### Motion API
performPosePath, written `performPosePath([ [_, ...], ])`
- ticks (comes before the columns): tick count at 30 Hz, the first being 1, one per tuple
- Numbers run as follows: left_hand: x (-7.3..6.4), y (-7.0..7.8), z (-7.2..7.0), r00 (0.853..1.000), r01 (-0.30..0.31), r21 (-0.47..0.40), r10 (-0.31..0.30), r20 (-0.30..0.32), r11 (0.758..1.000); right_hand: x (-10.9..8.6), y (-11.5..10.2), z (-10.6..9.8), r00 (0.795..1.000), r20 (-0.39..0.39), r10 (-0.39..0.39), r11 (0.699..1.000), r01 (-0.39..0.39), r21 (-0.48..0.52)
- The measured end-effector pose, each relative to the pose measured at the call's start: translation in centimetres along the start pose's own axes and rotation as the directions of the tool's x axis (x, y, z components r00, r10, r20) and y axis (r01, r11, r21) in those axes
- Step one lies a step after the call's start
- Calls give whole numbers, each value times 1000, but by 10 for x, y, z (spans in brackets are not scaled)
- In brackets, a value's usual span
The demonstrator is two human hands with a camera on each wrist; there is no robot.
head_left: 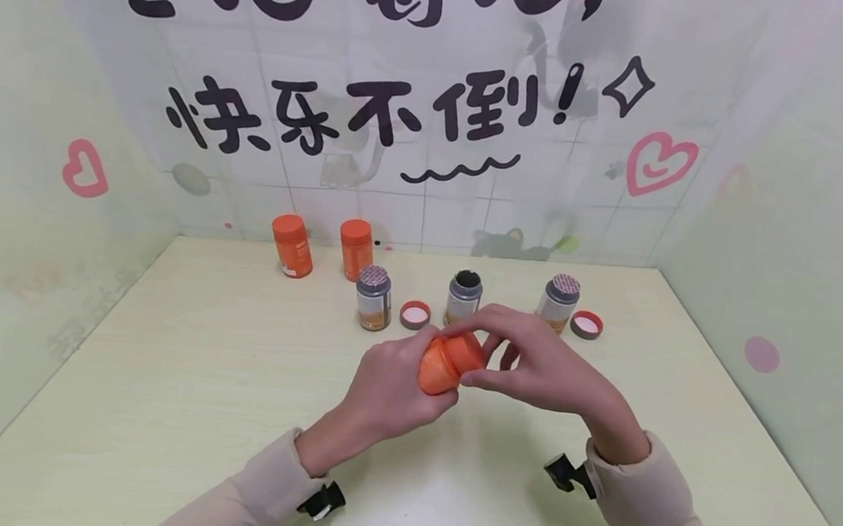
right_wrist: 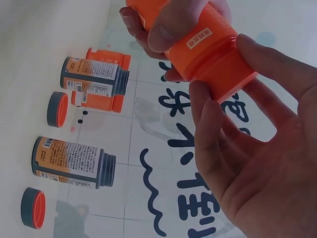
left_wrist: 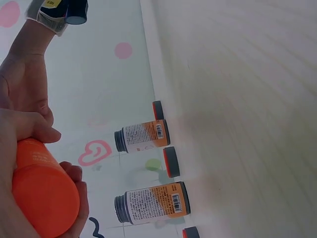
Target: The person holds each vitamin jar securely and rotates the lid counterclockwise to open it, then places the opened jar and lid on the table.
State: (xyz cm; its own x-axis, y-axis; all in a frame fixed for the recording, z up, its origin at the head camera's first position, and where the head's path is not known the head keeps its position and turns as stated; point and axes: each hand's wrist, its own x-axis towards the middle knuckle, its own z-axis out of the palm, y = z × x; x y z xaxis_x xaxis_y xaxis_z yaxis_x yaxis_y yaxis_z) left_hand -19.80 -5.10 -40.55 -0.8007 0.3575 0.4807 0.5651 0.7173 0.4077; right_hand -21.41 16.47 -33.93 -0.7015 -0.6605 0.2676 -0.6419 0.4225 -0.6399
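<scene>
An orange bottle (head_left: pixel 440 371) is held tilted above the table, with my left hand (head_left: pixel 385 387) wrapped around its body. My right hand (head_left: pixel 544 361) grips the orange lid (right_wrist: pixel 225 77) at the bottle's other end, thumb on one side and fingers on the other. The lid sits on the bottle's neck with a groove showing below it. In the left wrist view the bottle's rounded base (left_wrist: pixel 47 203) faces the camera, and the lid is hidden behind the left hand.
Behind the hands stand a left grey bottle (head_left: pixel 373 299) and right grey bottle (head_left: pixel 557 304) with patterned tops, and a middle grey bottle (head_left: pixel 465 293) with a dark mouth. Red-lined caps (head_left: pixel 414 315) lie beside them. Two orange lidded bottles (head_left: pixel 292 247) stand at the back left, near the wall.
</scene>
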Motion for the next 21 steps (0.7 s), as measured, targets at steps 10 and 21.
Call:
performPosePath([
  [10, 1, 0, 1, 1000, -4, -23, 4, -11, 1000, -1, 1, -6, 998, 29, -64, 998, 64, 9],
  [21, 0, 0, 2, 1000, 27, -54, -27, 1, 998, -8, 5, -24, 1000, 4, 4, 1000, -4, -17],
])
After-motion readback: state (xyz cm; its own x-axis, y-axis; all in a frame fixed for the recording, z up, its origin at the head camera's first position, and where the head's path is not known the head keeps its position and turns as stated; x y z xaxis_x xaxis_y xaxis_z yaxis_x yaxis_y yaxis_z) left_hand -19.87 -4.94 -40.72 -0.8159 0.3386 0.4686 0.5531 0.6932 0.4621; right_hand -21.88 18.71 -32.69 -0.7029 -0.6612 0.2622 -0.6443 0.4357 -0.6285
